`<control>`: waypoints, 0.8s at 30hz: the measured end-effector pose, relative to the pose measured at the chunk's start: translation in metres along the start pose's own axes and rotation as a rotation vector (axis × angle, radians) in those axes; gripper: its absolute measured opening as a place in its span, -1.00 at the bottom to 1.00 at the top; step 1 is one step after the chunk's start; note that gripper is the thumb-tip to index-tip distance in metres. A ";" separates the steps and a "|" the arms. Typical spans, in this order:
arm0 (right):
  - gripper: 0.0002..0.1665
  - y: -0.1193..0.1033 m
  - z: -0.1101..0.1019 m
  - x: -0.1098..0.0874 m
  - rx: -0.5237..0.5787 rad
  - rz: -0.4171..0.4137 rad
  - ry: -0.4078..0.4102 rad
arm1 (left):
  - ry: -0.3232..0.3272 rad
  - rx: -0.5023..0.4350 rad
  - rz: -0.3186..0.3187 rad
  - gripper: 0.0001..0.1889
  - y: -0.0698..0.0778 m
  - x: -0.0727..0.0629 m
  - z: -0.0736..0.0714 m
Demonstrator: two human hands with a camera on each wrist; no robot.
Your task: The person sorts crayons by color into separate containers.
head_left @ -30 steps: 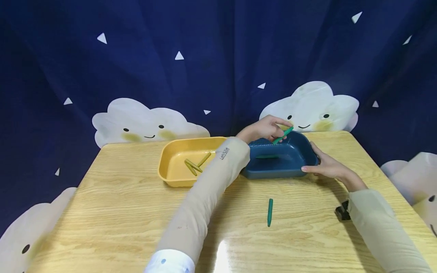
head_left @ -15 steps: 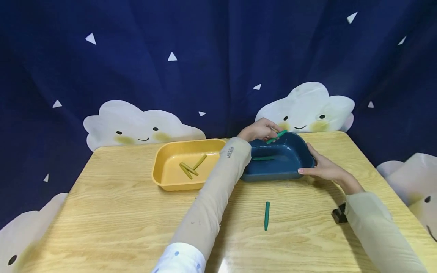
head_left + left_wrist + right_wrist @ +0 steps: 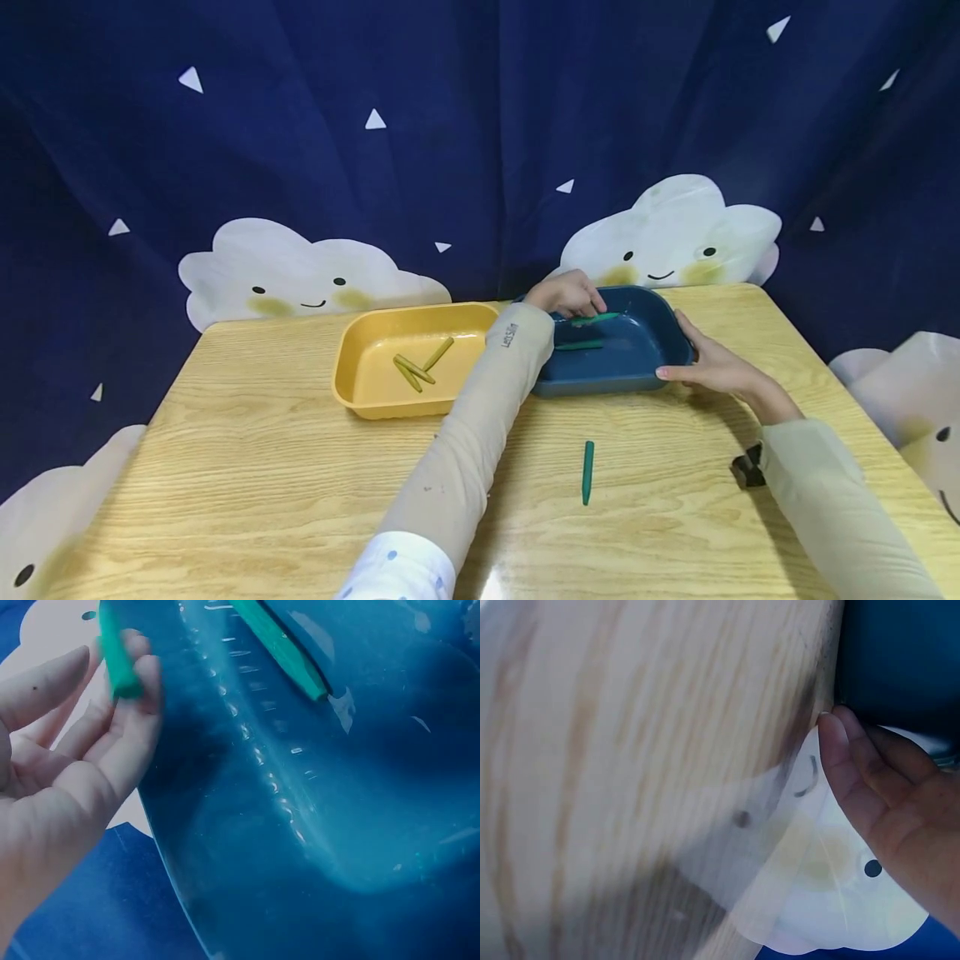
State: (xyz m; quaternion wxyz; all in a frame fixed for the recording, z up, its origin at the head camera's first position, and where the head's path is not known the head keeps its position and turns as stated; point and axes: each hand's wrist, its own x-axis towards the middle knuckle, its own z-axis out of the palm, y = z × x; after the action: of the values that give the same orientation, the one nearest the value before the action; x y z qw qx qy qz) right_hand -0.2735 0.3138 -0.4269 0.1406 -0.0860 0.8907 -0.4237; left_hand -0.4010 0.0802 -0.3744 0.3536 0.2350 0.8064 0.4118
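My left hand reaches down into the left part of the blue bin, with a green crayon at its curled fingertips. In the left wrist view that crayon lies against the fingers, slanting over the bin's wall. A second green crayon rests on the bin's floor. My right hand holds the bin's right end, thumb at the near side and fingers round the far side. Another green crayon lies on the wooden table in front of the bin.
Left of the blue bin stands a yellow bin holding several yellow-olive crayons. A black object shows by the right sleeve. Behind the wooden table hangs a dark blue curtain with clouds.
My left hand has lowered with the green crayon from above the rim into the blue bin, moving slightly left. The right hand keeps its hold on the bin. The head view has shifted a little.
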 end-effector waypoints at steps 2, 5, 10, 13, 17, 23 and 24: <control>0.26 0.000 0.001 0.000 0.003 0.004 0.000 | 0.014 0.012 -0.010 -0.67 0.000 -0.001 0.000; 0.25 0.001 0.001 0.000 -0.001 0.014 -0.002 | 0.014 -0.004 0.005 -0.64 0.000 -0.001 0.001; 0.25 0.002 0.000 0.000 -0.004 0.026 -0.006 | -0.013 -0.059 0.038 -0.63 0.002 -0.003 0.002; 0.25 0.001 -0.001 0.001 -0.005 0.027 -0.008 | -0.015 -0.114 0.062 -0.63 0.005 -0.008 0.002; 0.25 0.002 -0.001 0.003 -0.009 0.026 -0.012 | -0.031 -0.154 0.111 -0.62 0.010 -0.017 0.001; 0.25 0.003 -0.001 0.003 -0.013 0.024 -0.011 | -0.064 -0.171 0.177 -0.63 0.019 -0.032 0.004; 0.25 0.004 -0.001 0.003 -0.011 0.024 -0.010 | -0.066 -0.172 0.184 -0.63 0.020 -0.034 0.005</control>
State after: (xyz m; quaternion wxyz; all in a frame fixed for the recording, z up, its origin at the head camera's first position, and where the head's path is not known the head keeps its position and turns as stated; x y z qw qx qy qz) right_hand -0.2767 0.3160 -0.4298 0.1498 -0.0781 0.8933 -0.4164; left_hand -0.3737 0.0706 -0.3464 0.3594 0.2902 0.7312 0.5020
